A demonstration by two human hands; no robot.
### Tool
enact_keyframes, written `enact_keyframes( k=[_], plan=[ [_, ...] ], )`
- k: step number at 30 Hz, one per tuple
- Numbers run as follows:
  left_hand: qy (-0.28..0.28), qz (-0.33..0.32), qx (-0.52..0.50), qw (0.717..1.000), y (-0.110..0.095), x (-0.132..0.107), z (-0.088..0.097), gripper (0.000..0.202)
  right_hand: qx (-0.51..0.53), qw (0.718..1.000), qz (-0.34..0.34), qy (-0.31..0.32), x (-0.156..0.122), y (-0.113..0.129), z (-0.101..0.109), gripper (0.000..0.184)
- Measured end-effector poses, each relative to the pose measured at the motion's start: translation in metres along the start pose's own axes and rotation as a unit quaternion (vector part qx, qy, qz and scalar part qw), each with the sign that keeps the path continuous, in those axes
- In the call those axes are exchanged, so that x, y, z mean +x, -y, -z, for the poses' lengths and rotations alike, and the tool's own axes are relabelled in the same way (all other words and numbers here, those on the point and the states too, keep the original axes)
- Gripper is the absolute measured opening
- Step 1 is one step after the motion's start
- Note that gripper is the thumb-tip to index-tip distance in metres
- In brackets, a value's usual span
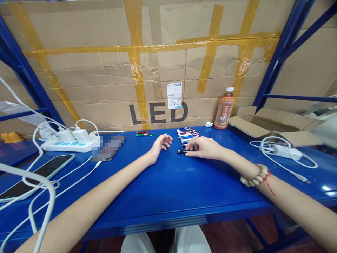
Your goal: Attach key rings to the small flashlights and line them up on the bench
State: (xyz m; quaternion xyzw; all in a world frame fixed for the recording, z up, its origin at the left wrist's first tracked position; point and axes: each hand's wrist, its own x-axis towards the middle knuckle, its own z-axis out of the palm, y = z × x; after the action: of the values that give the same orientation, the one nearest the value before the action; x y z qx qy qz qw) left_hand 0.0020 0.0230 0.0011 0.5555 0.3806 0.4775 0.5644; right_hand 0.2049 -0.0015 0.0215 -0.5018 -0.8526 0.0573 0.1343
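Observation:
My right hand (207, 147) is closed over a black pen-shaped tube (181, 151) with a silver end, low over the blue tabletop. Its fingers partly cover the tube, and its exact kind does not show. Just behind lies a row of similar slim metallic tubes (187, 135) in blue, purple, silver and other colours, the nearest ones partly hidden by that hand. To the left, my left hand (160, 146) holds nothing; its fingers are apart and loosely bent. Beyond it, a few red and green tubes (143, 134) lie near the cardboard.
On the left are a power strip (50, 144) with white chargers, looping white cables (51, 191) and two phones, one of them a dark phone (39, 175). A drink bottle (224, 109), an open carton (273, 128) and a coiled cable (289, 153) stand or lie right. Cardboard (100, 84) walls the back.

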Motion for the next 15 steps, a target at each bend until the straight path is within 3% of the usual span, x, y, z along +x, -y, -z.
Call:
enact_keyframes(
  k=[15],
  plan=[
    [-0.002,0.007,0.001,1.0,-0.0013,-0.0006,-0.0011,0.031,-0.026,0.999,-0.011,-0.04,0.0005,-0.0057,0.0003,0.018]
  ],
)
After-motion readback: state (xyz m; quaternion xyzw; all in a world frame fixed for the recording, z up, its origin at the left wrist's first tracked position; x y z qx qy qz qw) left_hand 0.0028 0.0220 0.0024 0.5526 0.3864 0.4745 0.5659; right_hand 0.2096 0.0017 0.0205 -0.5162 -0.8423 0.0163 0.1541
